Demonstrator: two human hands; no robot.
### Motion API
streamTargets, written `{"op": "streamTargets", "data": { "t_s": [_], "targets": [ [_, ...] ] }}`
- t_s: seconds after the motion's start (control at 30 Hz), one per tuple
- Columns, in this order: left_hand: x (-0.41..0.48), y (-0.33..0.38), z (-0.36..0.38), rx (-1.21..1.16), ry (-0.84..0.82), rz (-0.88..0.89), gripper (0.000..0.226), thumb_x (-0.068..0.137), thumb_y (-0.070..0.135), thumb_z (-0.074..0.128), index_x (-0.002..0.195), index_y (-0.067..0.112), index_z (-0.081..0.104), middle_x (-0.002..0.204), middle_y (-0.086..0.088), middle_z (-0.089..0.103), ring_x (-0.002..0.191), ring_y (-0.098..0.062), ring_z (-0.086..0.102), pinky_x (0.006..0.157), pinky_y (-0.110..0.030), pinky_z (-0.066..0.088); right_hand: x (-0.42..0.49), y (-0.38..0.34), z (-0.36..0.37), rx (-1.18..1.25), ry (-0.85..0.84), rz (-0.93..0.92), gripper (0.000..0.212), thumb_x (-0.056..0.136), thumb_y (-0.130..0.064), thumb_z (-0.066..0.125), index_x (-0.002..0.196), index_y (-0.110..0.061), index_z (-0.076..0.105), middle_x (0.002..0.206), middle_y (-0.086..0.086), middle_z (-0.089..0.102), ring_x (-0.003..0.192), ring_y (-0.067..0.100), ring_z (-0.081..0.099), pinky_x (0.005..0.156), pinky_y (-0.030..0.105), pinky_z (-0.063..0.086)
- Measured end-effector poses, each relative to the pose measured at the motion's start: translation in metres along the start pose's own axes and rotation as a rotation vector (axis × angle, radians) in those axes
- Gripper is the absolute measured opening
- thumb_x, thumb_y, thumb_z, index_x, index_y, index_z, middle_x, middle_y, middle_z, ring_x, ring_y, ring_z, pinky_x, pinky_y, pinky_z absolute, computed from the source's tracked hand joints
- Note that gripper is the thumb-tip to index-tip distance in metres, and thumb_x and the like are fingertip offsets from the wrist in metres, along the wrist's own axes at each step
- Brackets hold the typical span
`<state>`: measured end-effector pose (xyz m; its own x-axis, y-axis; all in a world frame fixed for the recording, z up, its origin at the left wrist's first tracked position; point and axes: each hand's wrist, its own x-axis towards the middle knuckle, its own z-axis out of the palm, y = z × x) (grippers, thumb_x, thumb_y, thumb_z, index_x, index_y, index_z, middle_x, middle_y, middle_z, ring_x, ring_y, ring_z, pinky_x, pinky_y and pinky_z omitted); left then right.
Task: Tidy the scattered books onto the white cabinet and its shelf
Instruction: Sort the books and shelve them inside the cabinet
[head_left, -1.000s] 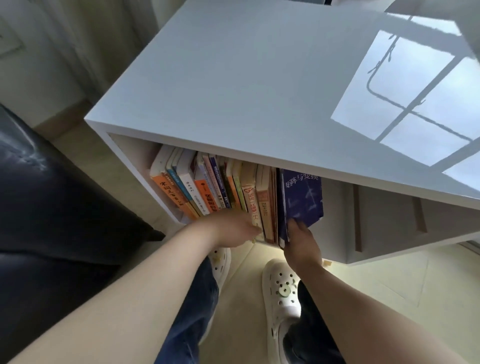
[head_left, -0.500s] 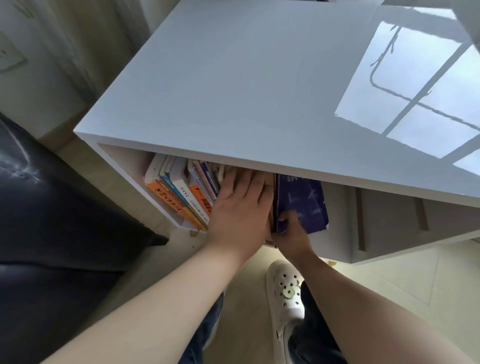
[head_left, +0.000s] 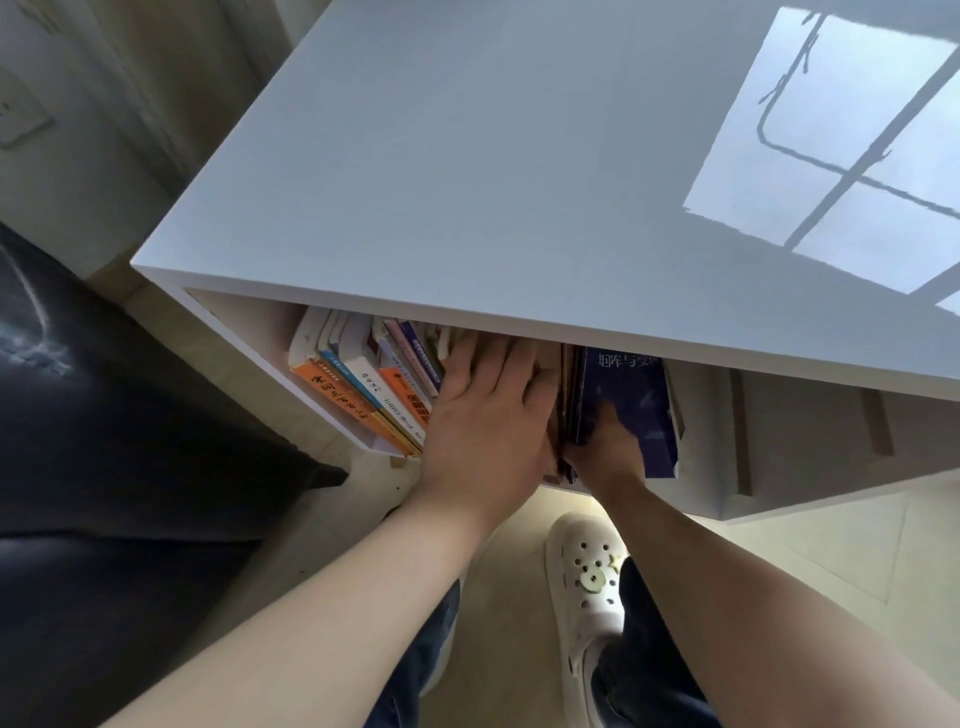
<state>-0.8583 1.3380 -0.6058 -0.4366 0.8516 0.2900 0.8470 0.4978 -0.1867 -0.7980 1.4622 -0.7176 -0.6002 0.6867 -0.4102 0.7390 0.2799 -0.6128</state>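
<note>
Under the top of the white cabinet (head_left: 467, 156) an open shelf holds a row of upright books (head_left: 363, 389), leaning left, with orange, white and blue spines. My left hand (head_left: 483, 410) lies flat with straight fingers against the spines in the middle of the row. At the row's right end stands a dark blue book (head_left: 623, 384) with white lettering. My right hand (head_left: 605, 449) grips its lower edge, thumb on the cover. The upper parts of the books are hidden by the cabinet top.
A dark sofa (head_left: 104, 441) stands close on the left. The cabinet's closed drawer front (head_left: 805, 431) lies right of the shelf. My white clog (head_left: 587, 587) stands on the pale floor below the shelf. A curtain (head_left: 156, 78) hangs at the back left.
My left hand rose from the shelf's lower edge and spread flat over the book spines. The blue book has gone deeper into the shelf with my right hand.
</note>
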Motion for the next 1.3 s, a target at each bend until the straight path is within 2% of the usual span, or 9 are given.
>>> {"op": "streamTargets", "data": {
  "t_s": [0.37, 0.47, 0.53, 0.67, 0.83, 0.97, 1.1, 1.2, 1.3],
  "targets": [
    [-0.004, 0.003, 0.008, -0.039, 0.078, -0.001, 0.027, 0.07, 0.019, 0.061, 0.094, 0.014, 0.068, 0.123, -0.012, 0.06, 0.12, -0.032, 0.048, 0.108, -0.047, 0.026, 0.007, -0.017, 0.001, 0.14, 0.111, 0.195, 0.037, 0.091, -0.01, 0.052, 0.126, -0.006, 0.042, 0.113, 0.015, 0.061, 0.102, 0.035, 0.061, 0.077, 0.037, 0.049],
    [-0.011, 0.016, 0.008, -0.214, 0.165, 0.117, 0.021, 0.073, 0.015, 0.056, 0.089, 0.013, 0.07, 0.122, -0.01, 0.062, 0.117, -0.028, 0.046, 0.098, -0.041, 0.036, 0.006, -0.016, -0.003, 0.371, 0.142, 0.244, 0.03, 0.092, -0.01, 0.049, 0.121, -0.004, 0.047, 0.107, 0.016, 0.06, 0.101, 0.035, 0.06, 0.079, 0.037, 0.05],
    [-0.012, 0.032, 0.003, -0.451, -0.011, 0.108, 0.028, 0.078, 0.014, 0.049, 0.096, 0.012, 0.07, 0.111, -0.006, 0.067, 0.103, -0.023, 0.057, 0.086, -0.035, 0.049, 0.001, -0.01, -0.01, 0.504, 0.138, 0.278, 0.023, 0.093, -0.008, 0.045, 0.113, -0.002, 0.051, 0.101, 0.018, 0.058, 0.093, 0.033, 0.058, 0.077, 0.037, 0.049],
    [-0.005, 0.057, 0.01, -1.097, -0.679, -0.506, 0.032, 0.094, 0.018, 0.045, 0.126, 0.018, 0.051, 0.123, -0.004, 0.059, 0.113, -0.024, 0.055, 0.091, -0.031, 0.045, -0.017, 0.013, -0.025, 0.403, 0.048, 0.236, 0.018, 0.081, -0.006, 0.064, 0.098, -0.012, 0.063, 0.086, 0.011, 0.065, 0.077, 0.028, 0.061, 0.068, 0.037, 0.053],
    [0.0, 0.09, 0.057, -1.617, -0.702, -1.013, 0.05, 0.09, 0.024, 0.06, 0.136, 0.013, 0.046, 0.127, -0.009, 0.058, 0.117, -0.025, 0.055, 0.096, -0.028, 0.044, -0.032, 0.033, -0.046, 0.384, -0.359, 0.181, 0.032, 0.07, 0.025, 0.055, 0.089, 0.002, 0.066, 0.081, 0.019, 0.068, 0.081, 0.034, 0.064, 0.088, 0.047, 0.052],
    [-0.009, 0.101, 0.087, -1.473, -0.656, -1.368, 0.058, 0.083, 0.033, 0.068, 0.131, 0.005, 0.049, 0.125, -0.013, 0.06, 0.11, -0.028, 0.06, 0.092, -0.029, 0.048, -0.039, 0.032, -0.039, 0.213, -0.554, 0.155, 0.039, 0.079, 0.013, 0.063, 0.117, 0.005, 0.058, 0.104, 0.019, 0.065, 0.099, 0.03, 0.064, 0.091, 0.034, 0.053],
    [-0.013, 0.08, 0.096, -1.128, -0.794, -1.105, 0.04, 0.092, 0.027, 0.056, 0.125, 0.004, 0.056, 0.124, -0.017, 0.06, 0.111, -0.032, 0.057, 0.079, -0.026, 0.041, -0.027, 0.038, -0.036, 0.301, -0.527, 0.221, 0.036, 0.084, 0.014, 0.054, 0.118, 0.001, 0.06, 0.108, 0.017, 0.064, 0.082, 0.015, 0.06, 0.07, 0.012, 0.048],
    [-0.009, 0.078, 0.086, -1.108, -0.789, -0.909, 0.037, 0.093, 0.023, 0.055, 0.124, 0.003, 0.056, 0.122, -0.017, 0.06, 0.11, -0.033, 0.056, 0.083, -0.027, 0.042, -0.01, 0.046, -0.033, 0.143, -0.119, 0.26, 0.036, 0.086, -0.01, 0.059, 0.122, -0.013, 0.056, 0.124, 0.013, 0.057, 0.112, 0.03, 0.054, 0.096, 0.034, 0.047],
    [-0.006, 0.073, 0.071, -1.189, -0.695, -0.824, 0.035, 0.093, 0.024, 0.054, 0.124, 0.007, 0.057, 0.121, -0.014, 0.061, 0.109, -0.029, 0.058, 0.085, -0.026, 0.044, -0.004, 0.043, -0.032, 0.183, 0.077, 0.344, 0.071, 0.087, -0.043, 0.057, 0.144, -0.01, 0.03, 0.146, 0.013, 0.034, 0.133, 0.034, 0.034, 0.111, 0.043, 0.029]
  ]
}}
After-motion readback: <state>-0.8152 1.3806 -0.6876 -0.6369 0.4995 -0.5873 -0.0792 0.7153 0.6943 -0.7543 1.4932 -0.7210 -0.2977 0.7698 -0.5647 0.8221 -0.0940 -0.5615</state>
